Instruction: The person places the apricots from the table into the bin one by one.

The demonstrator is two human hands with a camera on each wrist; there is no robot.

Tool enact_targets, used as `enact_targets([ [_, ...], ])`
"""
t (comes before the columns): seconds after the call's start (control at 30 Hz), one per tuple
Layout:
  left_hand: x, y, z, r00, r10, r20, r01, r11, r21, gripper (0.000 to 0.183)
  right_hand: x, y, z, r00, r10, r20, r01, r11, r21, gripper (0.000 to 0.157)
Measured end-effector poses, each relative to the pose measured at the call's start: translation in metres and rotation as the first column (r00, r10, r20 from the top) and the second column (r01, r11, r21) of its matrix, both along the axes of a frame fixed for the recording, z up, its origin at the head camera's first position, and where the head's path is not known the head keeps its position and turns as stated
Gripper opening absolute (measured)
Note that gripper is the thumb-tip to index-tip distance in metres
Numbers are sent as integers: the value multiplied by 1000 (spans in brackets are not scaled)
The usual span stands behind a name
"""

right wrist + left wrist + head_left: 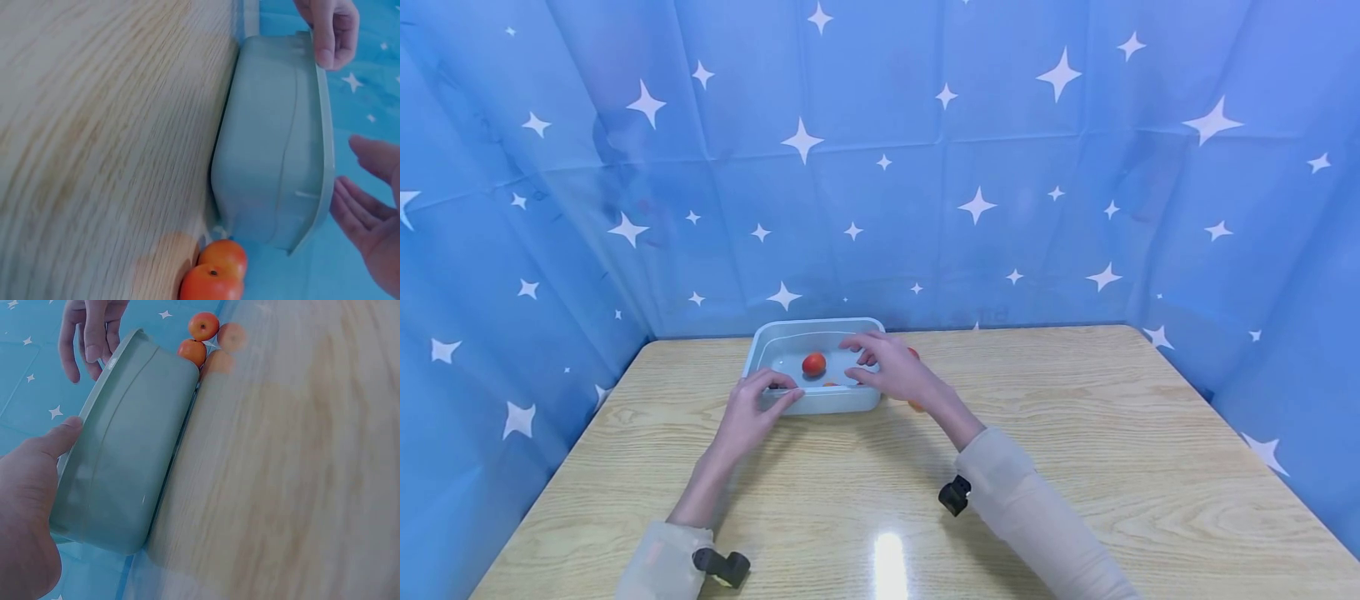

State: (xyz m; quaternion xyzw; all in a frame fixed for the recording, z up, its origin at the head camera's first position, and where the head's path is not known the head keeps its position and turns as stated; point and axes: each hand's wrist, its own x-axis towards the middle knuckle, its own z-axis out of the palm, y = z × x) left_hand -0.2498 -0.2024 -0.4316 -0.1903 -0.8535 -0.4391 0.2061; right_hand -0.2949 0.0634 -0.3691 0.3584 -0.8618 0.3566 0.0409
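A pale grey-green plastic bin point(820, 403) stands upright near the table's back edge. My left hand point(760, 407) grips its front rim toward the left corner, thumb outside and fingers over the inside. Over the bin's right end hovers my right hand point(891, 367), its fingers loosely bent and parted, holding nothing. Inside the bin lies a round red fruit point(814, 364); another orange-red fruit point(830, 384) barely shows behind the front wall. Beside the bin's right end, a red fruit point(212, 284) and an orange fruit point(224, 256) rest on the table, partly hidden by my right arm in the head view.
The light wood table point(1075, 433) extends to both sides and in front of the bin. A blue curtain with white stars point(925, 167) hangs close behind it. Each sleeve carries a small black camera point(955, 495).
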Motion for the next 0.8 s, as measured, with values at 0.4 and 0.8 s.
enact_targets([
  [0.4,0,-1,-1,1000,5,9,-5,1000,-2,16,3,6,2,1000,-10,7,10,1000,-1,41],
  [0.8,0,0,0,1000,6,-4,-6,1000,4,15,5,23,2,1000,-28,-9,28,999,-23,42],
])
